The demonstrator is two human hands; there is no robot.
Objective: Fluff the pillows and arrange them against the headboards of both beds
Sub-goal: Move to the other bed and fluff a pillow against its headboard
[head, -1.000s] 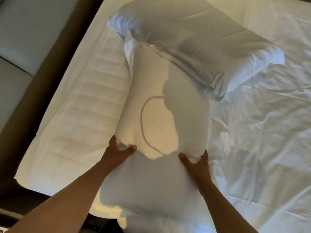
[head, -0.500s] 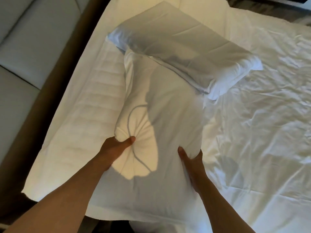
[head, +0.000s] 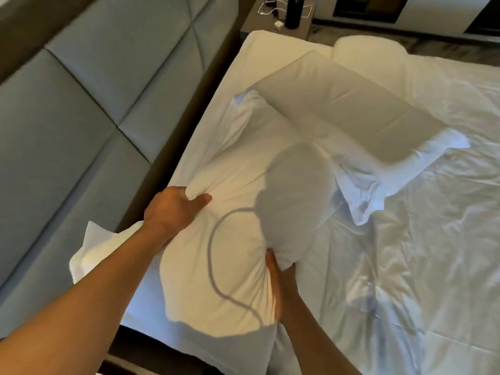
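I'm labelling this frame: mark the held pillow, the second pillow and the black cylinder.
held pillow [head: 230,239], head view, lit middle of its face.
second pillow [head: 351,109], head view, shaded top face.
black cylinder [head: 293,10], head view, its side.

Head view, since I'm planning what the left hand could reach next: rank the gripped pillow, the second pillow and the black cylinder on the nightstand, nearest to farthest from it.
1. Gripped pillow: in the left hand itself.
2. Second pillow: beyond, toward the bed's head.
3. Black cylinder: farthest, on the nightstand past the bed.

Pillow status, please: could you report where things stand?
Left hand, right hand gripping near pillow. Second pillow beyond it. Headboard side clear.
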